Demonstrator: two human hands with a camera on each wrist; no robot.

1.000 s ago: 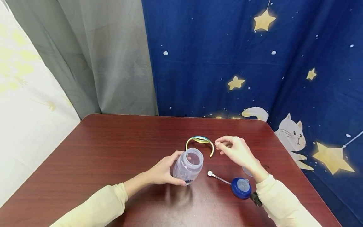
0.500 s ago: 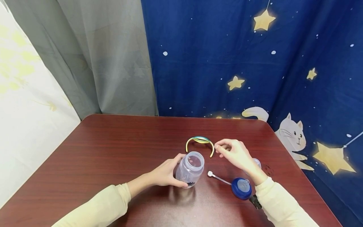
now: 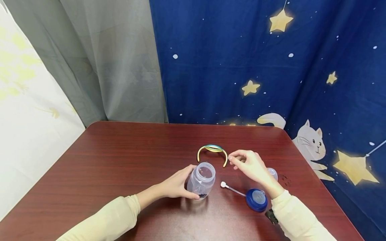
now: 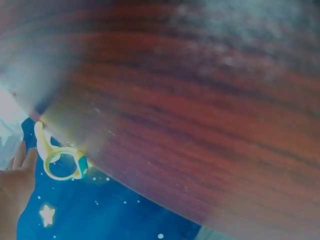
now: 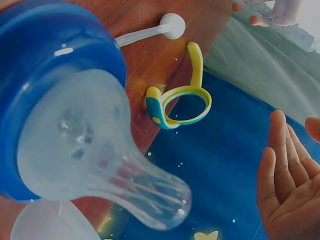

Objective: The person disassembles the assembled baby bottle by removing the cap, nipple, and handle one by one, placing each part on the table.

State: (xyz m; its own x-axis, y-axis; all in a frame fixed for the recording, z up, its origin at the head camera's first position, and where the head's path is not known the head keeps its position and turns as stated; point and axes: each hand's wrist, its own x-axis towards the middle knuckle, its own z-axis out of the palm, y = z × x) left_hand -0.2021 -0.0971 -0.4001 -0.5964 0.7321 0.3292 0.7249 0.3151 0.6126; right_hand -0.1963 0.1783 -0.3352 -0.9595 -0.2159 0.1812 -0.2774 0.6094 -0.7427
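My left hand (image 3: 178, 183) grips the side of a clear, wide-mouthed baby bottle (image 3: 201, 182), uncapped, its mouth tipped slightly to the right. I cannot tell whether its base touches the table. My right hand (image 3: 248, 165) hovers right of the bottle with fingers loosely bent. In the right wrist view, this hand (image 5: 292, 185) shows nothing between thumb and fingers. Below it lies a blue collar with a clear teat (image 3: 256, 199), with a straw ending in a white weighted ball (image 3: 223, 184). Behind the bottle rests a yellow and teal bottle handle (image 3: 213, 149).
A clear domed cap (image 3: 272, 173) sits partly behind my right wrist. Dark specks mark the tabletop (image 3: 144, 150) beside it. A small black device (image 3: 271, 217) is at the right sleeve. Grey and blue curtains (image 3: 217, 60) hang beyond the table's far edge.
The bottle in my left hand has come down slightly and moved a little to the right. My right hand has dropped slightly, and more of the clear cap shows behind its wrist.
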